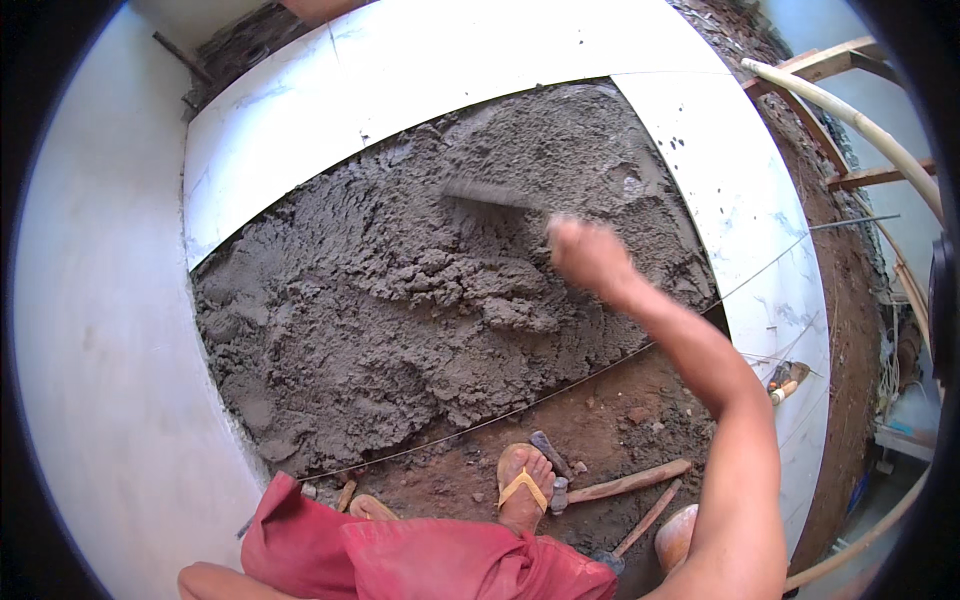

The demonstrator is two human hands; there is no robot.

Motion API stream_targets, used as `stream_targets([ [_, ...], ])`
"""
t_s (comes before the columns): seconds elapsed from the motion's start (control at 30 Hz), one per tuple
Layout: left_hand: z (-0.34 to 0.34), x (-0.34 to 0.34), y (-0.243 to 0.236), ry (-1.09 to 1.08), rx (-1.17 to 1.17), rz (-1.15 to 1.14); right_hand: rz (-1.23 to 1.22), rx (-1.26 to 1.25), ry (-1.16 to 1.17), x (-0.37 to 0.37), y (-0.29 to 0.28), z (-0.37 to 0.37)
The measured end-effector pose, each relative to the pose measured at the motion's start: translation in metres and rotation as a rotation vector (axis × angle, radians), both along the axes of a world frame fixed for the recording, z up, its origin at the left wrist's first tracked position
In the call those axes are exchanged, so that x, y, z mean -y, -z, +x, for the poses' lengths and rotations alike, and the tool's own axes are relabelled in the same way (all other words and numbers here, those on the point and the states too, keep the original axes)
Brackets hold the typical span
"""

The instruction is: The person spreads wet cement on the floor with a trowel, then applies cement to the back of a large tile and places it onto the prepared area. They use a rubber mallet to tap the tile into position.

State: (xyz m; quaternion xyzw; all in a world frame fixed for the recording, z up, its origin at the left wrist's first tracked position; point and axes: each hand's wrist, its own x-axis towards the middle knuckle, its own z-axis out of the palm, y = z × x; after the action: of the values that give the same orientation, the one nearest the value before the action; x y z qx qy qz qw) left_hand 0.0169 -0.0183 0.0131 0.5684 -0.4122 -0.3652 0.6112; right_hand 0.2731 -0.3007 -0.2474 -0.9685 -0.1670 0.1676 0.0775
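Right hand: the person's right hand (pixel 588 252), right of the frame's centre, is clenched around the handle end of a flat, grey, mortar-caked steel trowel (pixel 490 194); the forearm runs in from the lower right edge.
Left hand: not in the picture; only a bare knee or elbow shows at the lower left edge, so its state cannot be told.
Tool's place: the trowel lies just above centre, its blade blurred, on or just over the top of the wet grey mortar bed (pixel 430 290).
Tool's axis: its long axis runs nearly level across the picture, tilting slightly up toward the left; the blade end points to the upper left, the handle end to the right into the fist.
Step in hand: by the look of it, spreading and levelling the mortar, whose surface is lumpy and ridged, far from even.
Next move, as a judgement: it calls for a flat, firm sweep of the blade over the high clumps at centre, keeping below the taut thin string line (pixel 640 348) that crosses the lower right of the bed.
Surroundings: large glossy white floor tiles (pixel 470 50) frame the bed at the top and right; a pale smooth wall (pixel 110 330) curves down the left.
Foreground: bare reddish earth (pixel 610 410) at lower centre, a foot in a yellow-strapped sandal (pixel 523 487), red cloth shorts (pixel 420 560), and a wooden-handled hammer (pixel 600 488) lying beside the foot.
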Motion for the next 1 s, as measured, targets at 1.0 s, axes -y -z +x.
stream_targets([
  [1.0,-0.005,-0.013,-0.002,0.197,0.114,-0.034,-0.231,-0.133,0.299,0.048,-0.067,-0.141],
])
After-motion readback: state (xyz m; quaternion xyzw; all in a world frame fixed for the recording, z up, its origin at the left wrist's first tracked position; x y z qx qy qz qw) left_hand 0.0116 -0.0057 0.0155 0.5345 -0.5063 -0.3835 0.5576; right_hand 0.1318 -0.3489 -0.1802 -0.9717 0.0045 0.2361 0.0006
